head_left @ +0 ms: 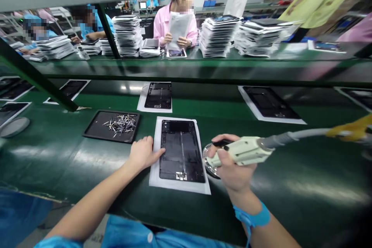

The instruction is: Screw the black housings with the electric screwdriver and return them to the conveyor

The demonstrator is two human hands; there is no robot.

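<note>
1. Not gripping anything with the left hand: fingers apart, thumb on the left edge of the black panel, probably to prevent sliding.

2. Lying flat between both hands, that panel, on a white sheet on the green bench. Maybe for scratch protection, lol.

3. Clamped tight in the right hand: a pale tool, round head low at the panel's right edge. Can't tell about actual contact from this angle.

4. Running off rightward from the tool's back end: a grey hose or cable, likely to stay clear of the panel.

5. Parked just left of the sheet: a black tray with small loose pieces. Handy for the left hand, guessing, and walled in against rolling off.

6. Spaced well apart farther back: more panels on sheets, maybe to avoid bumps.
</note>
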